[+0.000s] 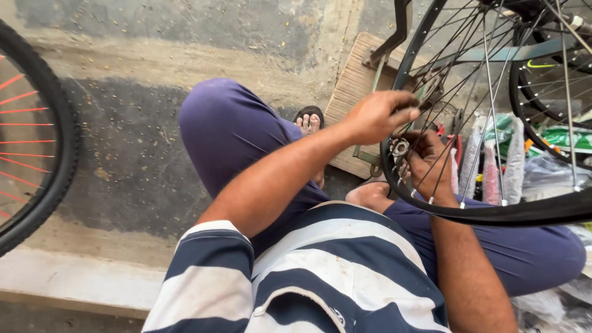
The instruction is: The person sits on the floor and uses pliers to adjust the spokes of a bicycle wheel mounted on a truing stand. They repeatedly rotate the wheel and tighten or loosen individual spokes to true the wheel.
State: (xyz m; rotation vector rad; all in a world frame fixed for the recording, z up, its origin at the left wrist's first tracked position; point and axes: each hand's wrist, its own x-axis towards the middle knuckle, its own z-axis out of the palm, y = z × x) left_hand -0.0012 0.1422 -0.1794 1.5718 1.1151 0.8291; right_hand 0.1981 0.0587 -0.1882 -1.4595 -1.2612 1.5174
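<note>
Item: wheel [493, 213], black rim, silver spokes, standing roughly upright over our right thigh, its lower arc running left to right across the lap.

Hub [401, 147]: small metal axle end near the rim's left curve; it lies between our two hands, its axis pointing roughly toward us.

Left hand [377, 114]: just above the hub, on the near side of the spokes, fingers curled shut around a part at the hub; what they pinch we cannot tell.

Right hand [427, 161]: just right of and below the hub, behind the spokes, fingers bent toward the axle; whether they grip it is hidden.

Nearer hand: both touch or nearly touch the hub.

Surroundings: wooden board [354, 92] beyond the left hand; second wheel [43, 185] well apart at the left edge.
</note>
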